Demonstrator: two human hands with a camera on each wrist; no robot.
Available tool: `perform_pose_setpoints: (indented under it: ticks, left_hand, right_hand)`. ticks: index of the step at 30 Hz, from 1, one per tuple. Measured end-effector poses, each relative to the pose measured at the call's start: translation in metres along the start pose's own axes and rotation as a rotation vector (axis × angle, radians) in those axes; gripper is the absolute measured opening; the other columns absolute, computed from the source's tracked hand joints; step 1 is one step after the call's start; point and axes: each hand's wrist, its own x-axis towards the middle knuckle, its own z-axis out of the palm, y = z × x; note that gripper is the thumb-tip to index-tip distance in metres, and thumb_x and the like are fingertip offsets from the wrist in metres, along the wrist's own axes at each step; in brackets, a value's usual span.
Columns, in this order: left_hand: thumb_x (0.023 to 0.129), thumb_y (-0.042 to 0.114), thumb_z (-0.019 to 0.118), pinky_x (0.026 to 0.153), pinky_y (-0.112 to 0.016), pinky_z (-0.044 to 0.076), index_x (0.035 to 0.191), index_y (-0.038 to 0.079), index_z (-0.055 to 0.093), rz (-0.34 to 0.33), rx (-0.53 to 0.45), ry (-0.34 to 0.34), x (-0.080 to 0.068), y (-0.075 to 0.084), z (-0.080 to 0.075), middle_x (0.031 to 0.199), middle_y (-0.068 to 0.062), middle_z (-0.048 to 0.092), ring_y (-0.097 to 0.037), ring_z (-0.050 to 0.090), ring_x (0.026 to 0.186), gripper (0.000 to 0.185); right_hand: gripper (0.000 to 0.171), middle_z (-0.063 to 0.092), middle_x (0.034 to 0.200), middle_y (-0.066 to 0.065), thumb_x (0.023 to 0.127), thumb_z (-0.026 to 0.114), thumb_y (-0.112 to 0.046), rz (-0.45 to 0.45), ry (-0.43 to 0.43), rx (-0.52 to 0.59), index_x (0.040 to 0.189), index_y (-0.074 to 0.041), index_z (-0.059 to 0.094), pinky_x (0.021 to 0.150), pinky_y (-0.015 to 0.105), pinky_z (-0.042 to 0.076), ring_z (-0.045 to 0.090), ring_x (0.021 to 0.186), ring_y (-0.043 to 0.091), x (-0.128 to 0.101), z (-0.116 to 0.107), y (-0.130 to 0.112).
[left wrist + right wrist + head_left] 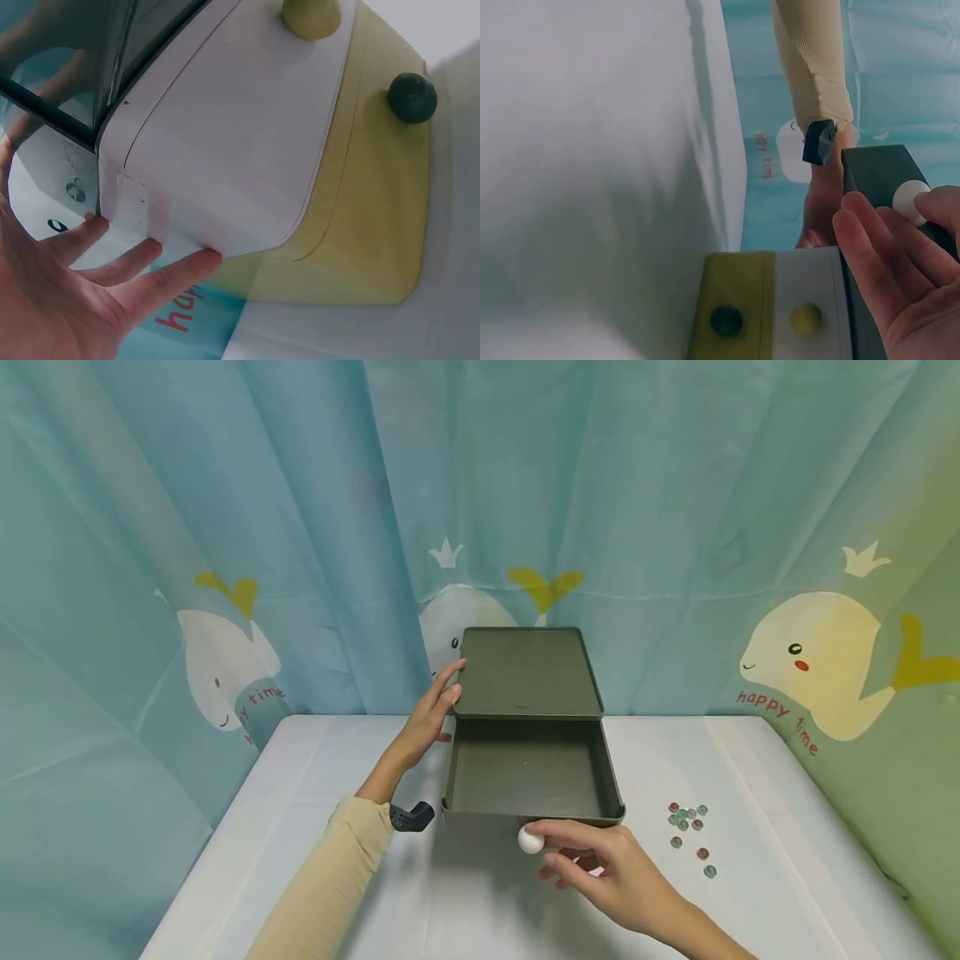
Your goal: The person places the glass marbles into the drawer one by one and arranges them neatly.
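Top drawer stands pulled well out at frame centre, empty. Right hand pinches its white knob with thumb and fingertips; left hand, fingers straight, braces the cabinet side. Risk: further pull could free the drawer or drag the cabinet toward the beads, lower right.

A white-covered table is backed and flanked by a teal curtain printed with crowned cartoon whales and the words "happy time", its right portion being tinted yellowish-green by soft, even light.
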Motion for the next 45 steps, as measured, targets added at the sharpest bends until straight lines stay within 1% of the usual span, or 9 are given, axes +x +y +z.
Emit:
perform_pose_setpoints:
  ticks: [8,13,18,24,27,32,35,40,45]
  left_hand:
    - [0.107,0.048,0.040,0.091,-0.074,0.047,0.161,0.044,0.027,0.009,-0.013,-0.003,0.000,0.001,0.000,0.170,0.000,0.016,-0.049,0.039,0.140,0.055]
    - [0.108,0.046,0.040,0.092,-0.075,0.047,0.162,0.040,0.026,0.016,-0.017,-0.006,0.000,0.000,0.001,0.170,-0.002,0.014,-0.051,0.038,0.140,0.056]
    - [0.109,0.045,0.039,0.092,-0.075,0.047,0.163,0.040,0.025,0.013,-0.018,-0.013,-0.001,-0.003,0.002,0.170,-0.003,0.014,-0.051,0.038,0.140,0.056]
    - [0.109,0.045,0.039,0.091,-0.075,0.047,0.163,0.039,0.025,0.022,-0.018,-0.016,0.000,-0.005,0.004,0.171,-0.003,0.012,-0.053,0.037,0.141,0.056]
    - [0.109,0.045,0.039,0.091,-0.075,0.047,0.162,0.041,0.025,0.026,-0.018,-0.017,0.000,-0.005,0.004,0.170,-0.001,0.013,-0.048,0.036,0.144,0.055]
    - [0.109,0.045,0.038,0.090,-0.075,0.048,0.161,0.043,0.026,0.028,-0.014,-0.014,0.000,-0.006,0.005,0.170,0.001,0.014,-0.041,0.035,0.147,0.054]
    - [0.109,0.045,0.038,0.091,-0.074,0.048,0.161,0.043,0.026,0.023,-0.017,-0.011,-0.001,-0.006,0.005,0.169,0.000,0.016,-0.043,0.036,0.145,0.054]
    - [0.110,0.043,0.038,0.091,-0.075,0.047,0.163,0.039,0.025,0.026,-0.023,-0.018,-0.001,-0.004,0.004,0.170,-0.004,0.016,-0.046,0.036,0.144,0.055]
    - [0.109,0.044,0.039,0.090,-0.075,0.047,0.163,0.038,0.025,0.034,-0.027,-0.005,-0.002,-0.001,0.002,0.169,-0.004,0.016,-0.045,0.036,0.144,0.056]
  right_hand:
    - [0.044,0.074,0.113,0.009,0.094,0.066,0.011,0.008,-0.013,-0.008,0.135,-0.005,0.063,0.063,0.025,0.060,0.075,0.081,0.014,0.000,-0.004,-0.002]
    - [0.047,0.072,0.120,0.008,0.095,0.068,0.006,0.018,-0.071,-0.057,0.139,-0.007,0.061,0.068,0.024,0.060,0.075,0.085,0.014,0.000,-0.011,-0.006]
    - [0.050,0.074,0.120,0.009,0.095,0.069,0.005,0.017,-0.154,-0.078,0.142,-0.007,0.058,0.070,0.023,0.060,0.074,0.084,0.011,0.000,-0.030,-0.015]
    - [0.052,0.075,0.117,0.000,0.095,0.071,-0.001,0.119,-0.224,-0.094,0.144,-0.012,0.057,0.070,0.022,0.059,0.072,0.081,0.005,-0.001,-0.058,-0.032]
    - [0.057,0.075,0.115,0.001,0.093,0.072,0.005,0.075,-0.225,-0.084,0.145,-0.007,0.055,0.067,0.022,0.058,0.072,0.082,0.007,-0.002,-0.071,-0.036]
    - [0.068,0.074,0.111,0.007,0.084,0.071,0.019,-0.021,-0.180,-0.033,0.146,-0.001,0.052,0.059,0.020,0.056,0.071,0.076,0.010,-0.004,-0.089,-0.034]
    - [0.069,0.074,0.107,0.006,0.080,0.070,0.023,-0.037,-0.134,-0.037,0.144,0.001,0.053,0.055,0.020,0.054,0.069,0.073,0.010,-0.006,-0.096,-0.032]
    - [0.067,0.074,0.097,0.001,0.076,0.069,0.027,-0.025,-0.018,-0.109,0.137,0.000,0.060,0.047,0.016,0.048,0.062,0.062,0.006,-0.008,-0.106,-0.027]
    - [0.063,0.073,0.089,0.000,0.071,0.071,0.028,-0.020,0.136,-0.216,0.128,0.000,0.066,0.050,0.020,0.050,0.064,0.064,0.009,-0.007,-0.117,-0.014]
